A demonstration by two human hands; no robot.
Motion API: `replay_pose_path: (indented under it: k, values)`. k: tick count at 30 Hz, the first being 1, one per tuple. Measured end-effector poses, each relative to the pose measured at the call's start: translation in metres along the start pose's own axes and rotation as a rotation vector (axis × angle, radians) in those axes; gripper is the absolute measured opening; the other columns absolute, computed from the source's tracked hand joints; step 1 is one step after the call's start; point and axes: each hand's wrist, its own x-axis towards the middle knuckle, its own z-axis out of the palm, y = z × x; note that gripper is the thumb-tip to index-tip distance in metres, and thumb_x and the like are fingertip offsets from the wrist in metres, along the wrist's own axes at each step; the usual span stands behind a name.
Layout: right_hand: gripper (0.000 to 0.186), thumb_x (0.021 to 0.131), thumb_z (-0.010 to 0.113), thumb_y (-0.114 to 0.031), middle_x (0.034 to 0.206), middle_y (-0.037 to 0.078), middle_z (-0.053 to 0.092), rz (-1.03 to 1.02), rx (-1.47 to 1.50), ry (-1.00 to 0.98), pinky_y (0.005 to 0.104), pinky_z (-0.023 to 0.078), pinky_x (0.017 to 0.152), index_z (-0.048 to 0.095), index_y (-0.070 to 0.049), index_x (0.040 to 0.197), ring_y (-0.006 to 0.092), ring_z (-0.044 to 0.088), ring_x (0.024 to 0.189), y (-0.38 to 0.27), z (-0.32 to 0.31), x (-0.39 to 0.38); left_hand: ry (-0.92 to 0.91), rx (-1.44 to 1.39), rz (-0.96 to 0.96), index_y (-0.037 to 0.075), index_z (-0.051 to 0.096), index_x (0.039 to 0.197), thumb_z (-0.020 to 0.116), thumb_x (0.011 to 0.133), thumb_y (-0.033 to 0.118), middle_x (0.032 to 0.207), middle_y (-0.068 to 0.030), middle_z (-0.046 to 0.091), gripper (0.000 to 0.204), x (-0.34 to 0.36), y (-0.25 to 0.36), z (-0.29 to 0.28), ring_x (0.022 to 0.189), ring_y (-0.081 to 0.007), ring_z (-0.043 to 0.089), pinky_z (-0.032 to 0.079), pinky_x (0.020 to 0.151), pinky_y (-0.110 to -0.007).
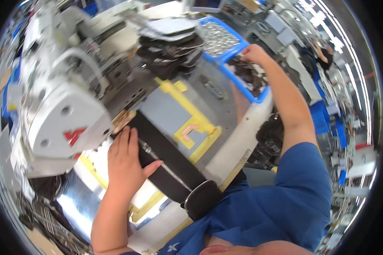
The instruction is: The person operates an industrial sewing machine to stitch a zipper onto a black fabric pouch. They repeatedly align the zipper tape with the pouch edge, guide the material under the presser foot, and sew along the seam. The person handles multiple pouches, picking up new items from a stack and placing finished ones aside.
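My left hand (127,157) lies flat on a long black fabric piece (168,159), fingers stretched out and thumb apart. A silver zipper (170,172) with a metal slider runs along this piece. Its far end lies beside the head of a white sewing machine (68,123), and the near end, with a rounded flap, hangs by the table edge close to my body. Out to the far right, my right hand (256,54) is at a blue tray (238,83) of small dark pieces, its fingers bent together. Whatever they may pinch is too small to make out.
Behind the tray stands a blue bin of small silver metal parts (219,38). A stack of dark fabric pieces (170,46) rises at the back middle. Yellow tape strips (183,100) frame a grey patch on the table. Another person (325,55) works at the far right.
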Motion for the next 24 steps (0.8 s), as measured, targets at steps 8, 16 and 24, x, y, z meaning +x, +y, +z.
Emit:
replay_pose_path:
  k: [8, 16, 24]
  values:
    - [0.025, 0.075, 0.086, -0.007, 0.081, 0.008, 0.074, -0.162, -0.158, 0.100, 0.0370, 0.055, 0.070, 0.078, 0.001, 0.097, 0.0181, 0.070, 0.076, -0.046, -0.014, -0.015, 0.055, 0.019, 0.040, -0.003, 0.054, 0.150, 0.086, 0.077, 0.057, 0.153, -0.0229, 0.055, 0.100, -0.004, -0.004, -0.001, 0.142, -0.0397, 0.052, 0.042, 0.118, -0.049]
    - [0.011, 0.092, 0.076, -0.012, 0.087, 0.013, 0.075, -1.114, 0.129, -0.253, 0.0409, 0.058, 0.072, 0.075, -0.002, 0.097, 0.0290, 0.074, 0.078, -0.294, 0.021, -0.188, 0.043, 0.035, 0.175, -0.002, 0.066, 0.137, 0.084, 0.079, 0.050, 0.143, -0.0193, 0.065, 0.079, -0.007, -0.001, 0.000, 0.135, -0.0373, 0.059, 0.045, 0.117, -0.052]
    - [0.014, 0.087, 0.073, -0.011, 0.092, 0.009, 0.071, -1.346, 0.287, 0.032, 0.0416, 0.059, 0.071, 0.073, -0.009, 0.100, 0.0299, 0.073, 0.082, -0.328, 0.120, -0.217, 0.048, 0.019, 0.175, -0.001, 0.069, 0.133, 0.083, 0.081, 0.047, 0.140, -0.0181, 0.067, 0.073, -0.006, 0.001, -0.001, 0.133, -0.0349, 0.061, 0.047, 0.116, -0.051]
